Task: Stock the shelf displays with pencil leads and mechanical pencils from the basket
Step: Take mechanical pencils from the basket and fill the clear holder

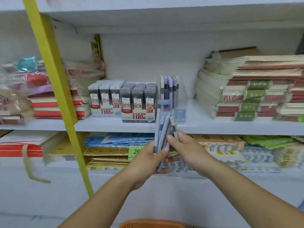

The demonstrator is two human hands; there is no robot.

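Mechanical pencils (162, 137) with grey, pale blue and lilac barrels form a loose bundle that stands roughly upright and fans out slightly at the top. Both hands hold it just in front of the middle shelf (213, 126) edge. The left hand (148, 160) curls its fingers round the lower barrels, with the thumb pressed across their front. The right hand (185, 150) grips from the other side, its thumb tip resting higher up the bundle.

Behind the pencil tops, a clear display case (169, 92) on the shelf holds upright pencils in lilac, grey and dark tones. Just left of it stand the 0.7 lead box (139, 104) and the 0.5 lead box (106, 99), side by side.

Right of the case, bare shelf board runs to a wrapped stack of notebooks (255, 96). Red-edged notebooks (54, 106) fill the left end. A yellow strap (54, 79) slants down well left of the hands. An orange basket (153, 224) rim shows below the forearms.
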